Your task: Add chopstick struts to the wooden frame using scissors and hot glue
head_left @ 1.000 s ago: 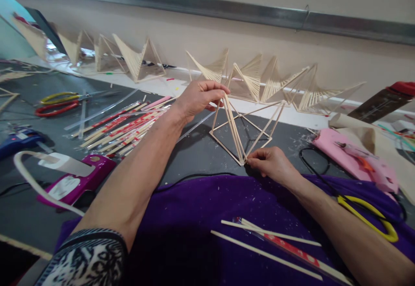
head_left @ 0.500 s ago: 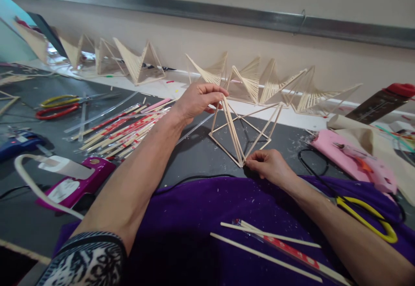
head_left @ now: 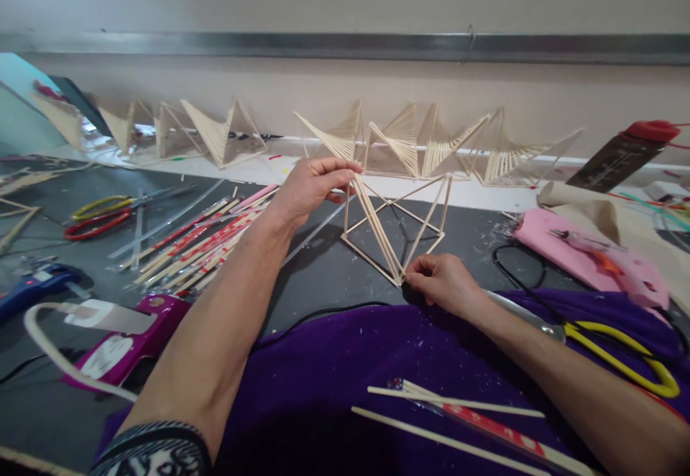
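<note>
A wooden stick frame [head_left: 371, 260] stands on the dark tabletop, with several sticks side by side along its near slanting edge. My left hand [head_left: 315, 185] pinches the upper ends of these sticks at the frame's left peak. Down at the near bottom corner, my right hand [head_left: 439, 282] has thumb and fingers closed on the lower stick ends. Loose chopsticks [head_left: 447, 436] lie on the purple cloth [head_left: 313, 375] close to me, some in a red-printed wrapper.
Finished-looking stick models [head_left: 399, 138] line the wall. Wrapped chopsticks [head_left: 199, 242], red-and-yellow-handled scissors [head_left: 100, 218] and a magenta power strip [head_left: 126, 339] lie left. To the right are a pink glue gun [head_left: 604, 260], yellow-handled scissors [head_left: 625, 354] and a red-lidded bottle [head_left: 619, 156].
The camera view has levelled and tilted upward. Both hands keep their hold at the two ends of the slanting sticks; the frame stays in about the same place.
</note>
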`<state>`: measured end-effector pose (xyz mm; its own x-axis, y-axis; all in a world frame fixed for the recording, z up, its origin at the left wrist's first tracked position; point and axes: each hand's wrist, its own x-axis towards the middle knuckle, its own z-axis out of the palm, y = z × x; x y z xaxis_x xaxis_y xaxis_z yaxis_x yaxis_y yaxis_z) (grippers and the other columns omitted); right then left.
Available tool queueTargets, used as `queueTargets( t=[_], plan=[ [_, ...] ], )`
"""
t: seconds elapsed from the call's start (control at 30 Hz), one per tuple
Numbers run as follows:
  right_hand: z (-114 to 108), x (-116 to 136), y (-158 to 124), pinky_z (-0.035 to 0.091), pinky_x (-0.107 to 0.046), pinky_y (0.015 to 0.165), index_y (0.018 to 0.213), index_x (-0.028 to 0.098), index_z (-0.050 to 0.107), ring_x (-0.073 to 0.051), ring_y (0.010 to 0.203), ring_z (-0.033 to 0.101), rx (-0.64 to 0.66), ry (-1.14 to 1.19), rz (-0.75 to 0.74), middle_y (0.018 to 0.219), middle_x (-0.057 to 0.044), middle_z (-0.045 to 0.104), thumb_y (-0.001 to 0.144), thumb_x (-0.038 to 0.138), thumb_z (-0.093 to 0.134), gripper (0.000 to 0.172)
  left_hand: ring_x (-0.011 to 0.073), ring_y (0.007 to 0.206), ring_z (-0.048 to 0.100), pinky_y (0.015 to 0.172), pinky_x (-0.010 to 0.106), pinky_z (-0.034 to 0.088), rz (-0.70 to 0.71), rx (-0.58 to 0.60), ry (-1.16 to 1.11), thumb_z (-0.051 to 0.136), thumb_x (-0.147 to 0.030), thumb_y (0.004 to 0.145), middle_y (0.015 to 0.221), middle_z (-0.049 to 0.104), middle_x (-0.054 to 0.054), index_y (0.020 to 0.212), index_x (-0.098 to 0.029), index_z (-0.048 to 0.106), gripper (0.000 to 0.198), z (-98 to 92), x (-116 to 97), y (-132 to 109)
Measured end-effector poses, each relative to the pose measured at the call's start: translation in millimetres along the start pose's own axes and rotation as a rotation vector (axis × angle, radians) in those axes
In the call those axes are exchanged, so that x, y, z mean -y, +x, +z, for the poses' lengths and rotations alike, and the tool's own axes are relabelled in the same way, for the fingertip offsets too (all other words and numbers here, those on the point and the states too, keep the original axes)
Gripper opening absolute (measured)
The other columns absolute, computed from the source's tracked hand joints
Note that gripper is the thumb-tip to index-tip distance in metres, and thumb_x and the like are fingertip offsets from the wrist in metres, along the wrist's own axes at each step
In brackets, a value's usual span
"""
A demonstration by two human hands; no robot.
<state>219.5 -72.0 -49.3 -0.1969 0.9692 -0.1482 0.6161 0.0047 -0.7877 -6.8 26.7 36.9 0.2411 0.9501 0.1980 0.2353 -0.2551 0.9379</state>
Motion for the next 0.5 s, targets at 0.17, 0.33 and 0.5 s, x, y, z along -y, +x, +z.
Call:
queueTargets(
  t=[0.17,0.33,0.5],
  plan=[
    [-2.7,1.7,-0.6,0.036,-0.019,0.045,0.066,0.018,0.063,-0.010,0.043,0.053,-0.052,-0.070,-0.051,0.053,0.003,0.060,0.074,0.026,0.049,0.018,0.0122,0.068,0.063,0.056,0.020,0.050,-0.008,-0.010,0.017,0.061,-0.028,0.073,0.074,0.067,0.004,0.093,-0.018,0.070,0.024,0.0,-0.3,-0.2],
    [-1.6,0.1,-0.5,0.036,-0.020,0.048,0.066,0.018,0.065,-0.010,0.045,0.054,-0.081,-0.101,-0.093,0.053,0.002,0.062,0.074,0.025,0.049,0.019,0.0125,0.068,0.063,0.056,0.020,0.050,-0.017,-0.033,0.018,0.062,-0.027,0.073,0.075,0.068,0.004,0.092,-0.018,0.071,0.023,0.4,0.6,0.4],
    [-0.8,-0.4,-0.4,0.034,-0.020,0.048,0.066,0.018,0.065,-0.009,0.045,0.053,-0.095,-0.117,-0.132,0.055,0.002,0.062,0.075,0.023,0.048,0.019,0.0127,0.069,0.064,0.056,0.020,0.050,-0.018,-0.048,-0.001,0.063,-0.026,0.072,0.075,0.068,0.004,0.093,-0.018,0.070,0.023,2.2,0.1,0.0]
  ],
)
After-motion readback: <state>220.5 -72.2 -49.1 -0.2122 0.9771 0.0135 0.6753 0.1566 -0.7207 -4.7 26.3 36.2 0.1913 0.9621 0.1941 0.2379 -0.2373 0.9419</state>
